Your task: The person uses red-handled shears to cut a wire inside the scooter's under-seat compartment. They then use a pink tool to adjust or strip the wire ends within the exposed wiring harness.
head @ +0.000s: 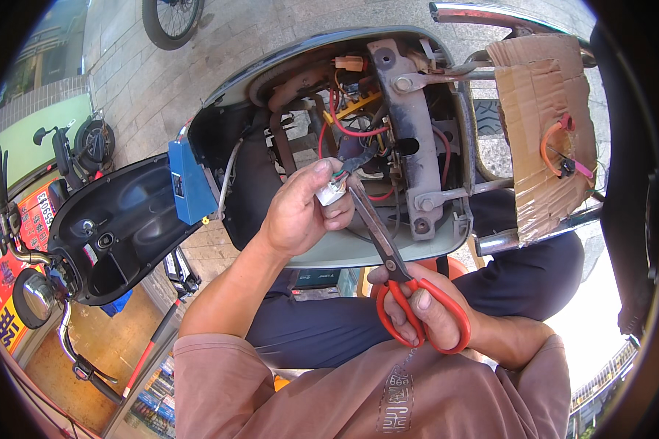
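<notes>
My left hand (pixel 302 211) holds a white plastic wiring connector (pixel 331 192) between thumb and fingers, with thin coloured wires entering it from a dark wrapped harness (pixel 361 159). My right hand (pixel 425 307) grips red-handled scissors (pixel 390 258). Their blades look nearly closed, and the tips point up beside the connector; whether they touch a wire I cannot tell. Both hands are at the near side of an electric scooter's uncovered body (pixel 329 262). Inside it are red cables (pixel 357 131), a yellow strip (pixel 357 107) and an orange-brown connector (pixel 349 63), left of a rusty metal bracket (pixel 403 137).
Corrugated cardboard (pixel 543 137) lies on the rear rack, bearing an orange-handled tool (pixel 550 145). A blue battery-like box (pixel 189 181) stands by the opened black seat bucket (pixel 121 230). Handlebars (pixel 66 329) are at left, a bicycle wheel (pixel 170 22) beyond. A person's dark-clothed leg stands at far right.
</notes>
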Demonstrator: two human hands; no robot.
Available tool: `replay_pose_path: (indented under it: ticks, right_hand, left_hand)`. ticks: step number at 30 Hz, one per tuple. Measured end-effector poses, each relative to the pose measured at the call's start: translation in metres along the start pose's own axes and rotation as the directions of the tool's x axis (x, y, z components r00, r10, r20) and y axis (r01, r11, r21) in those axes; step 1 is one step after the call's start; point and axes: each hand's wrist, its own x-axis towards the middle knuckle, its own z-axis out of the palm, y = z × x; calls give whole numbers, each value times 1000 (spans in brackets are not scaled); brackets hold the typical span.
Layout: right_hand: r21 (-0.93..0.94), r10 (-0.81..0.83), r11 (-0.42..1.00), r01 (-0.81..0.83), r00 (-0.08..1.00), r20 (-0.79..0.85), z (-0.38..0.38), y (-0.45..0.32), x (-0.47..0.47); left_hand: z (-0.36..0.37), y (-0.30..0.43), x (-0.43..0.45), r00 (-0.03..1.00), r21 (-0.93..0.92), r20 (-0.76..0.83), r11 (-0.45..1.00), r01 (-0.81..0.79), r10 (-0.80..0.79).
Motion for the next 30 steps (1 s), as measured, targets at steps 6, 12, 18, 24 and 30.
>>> replay_pose_path:
  ticks: [6, 12, 18, 24, 30]
  right_hand:
    - [8, -5, 1000, 5, 1000, -10, 0, 1, 0]
    - [7, 7, 1000, -7, 1000, -9, 1, -1, 0]
    - [8, 12, 1000, -12, 1000, -15, 1, -2, -2]
    - [-23, -31, 999, 31, 1000, 3, 1, -11, -2]
    - [-196, -218, 962, 189, 965, -145, 8, -60, -5]
  left_hand:
    - [2, 0, 0, 1000, -21, -27, 1000, 6, -6]
    - [6, 0, -2, 998, 55, -53, 998, -20, 23]
    - [2, 1, -1, 999, 144, 28, 988, -47, 43]
    - [1, 2, -1, 998, 158, 43, 986, -58, 52]
    - [5, 9, -1, 997, 217, 67, 975, -54, 41]
